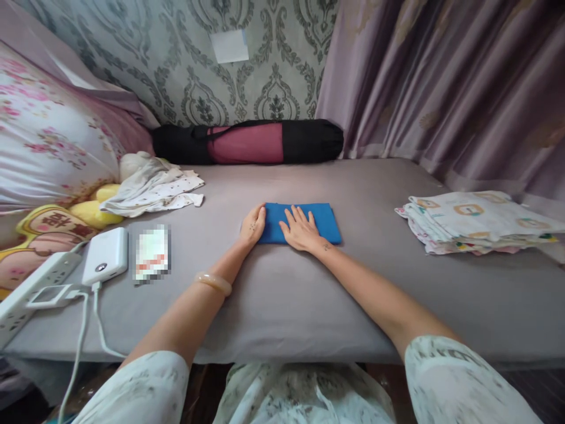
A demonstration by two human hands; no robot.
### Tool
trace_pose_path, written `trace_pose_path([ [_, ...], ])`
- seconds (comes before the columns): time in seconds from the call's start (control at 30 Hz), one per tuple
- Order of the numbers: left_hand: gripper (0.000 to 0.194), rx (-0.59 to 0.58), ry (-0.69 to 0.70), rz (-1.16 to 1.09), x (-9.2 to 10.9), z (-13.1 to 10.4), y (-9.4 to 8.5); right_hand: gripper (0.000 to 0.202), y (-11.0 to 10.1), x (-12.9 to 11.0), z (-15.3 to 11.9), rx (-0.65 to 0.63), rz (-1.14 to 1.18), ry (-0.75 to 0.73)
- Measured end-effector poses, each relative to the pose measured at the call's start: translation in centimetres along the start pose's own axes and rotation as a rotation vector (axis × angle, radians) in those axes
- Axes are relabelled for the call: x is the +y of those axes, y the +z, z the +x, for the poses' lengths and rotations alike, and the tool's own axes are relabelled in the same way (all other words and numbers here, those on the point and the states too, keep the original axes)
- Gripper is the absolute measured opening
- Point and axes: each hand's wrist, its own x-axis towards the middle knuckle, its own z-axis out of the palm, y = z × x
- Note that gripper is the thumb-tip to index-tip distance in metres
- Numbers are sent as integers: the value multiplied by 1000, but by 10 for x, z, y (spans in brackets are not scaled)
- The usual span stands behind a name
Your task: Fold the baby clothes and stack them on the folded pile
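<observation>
A folded blue cloth lies as a flat rectangle on the grey-covered bed surface. My right hand rests palm down on top of it, fingers spread and stretched out. At the cloth's left edge, my left hand is turned on its side with the fingers close together, gripping that edge. Part of the left fingers is hidden from this angle. A pale bangle circles my left forearm.
A stack of folded printed cloths sits to the right. On the left are a crumpled white garment, a power bank, a power strip with cables and a blurred small item. A black-and-maroon long bag lies along the wall.
</observation>
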Motion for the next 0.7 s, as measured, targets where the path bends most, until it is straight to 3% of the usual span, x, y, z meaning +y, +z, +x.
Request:
trace_pose_path([
  [0.2, 54, 25, -57, -123, 4, -2, -4, 67, -2, 5, 3, -56, -2, 10],
  [0.33, 59, 99, -84, -207, 0, 0, -3, 67, -11, -6, 10, -71, 48, 63],
  [0.47, 61, 113, -74, -234, -6, 3, -1, 61, -10, -31, 22, 61, 30, -62],
  [0.57, 61, 98, -54, -225, -7, 4, 0, 60, -3, -47, 31, 48, 18, -148],
  [0.7, 61, 71, -57, -185, -6, 4, 0, 60, 5, -51, 38, -5, 17, -142],
])
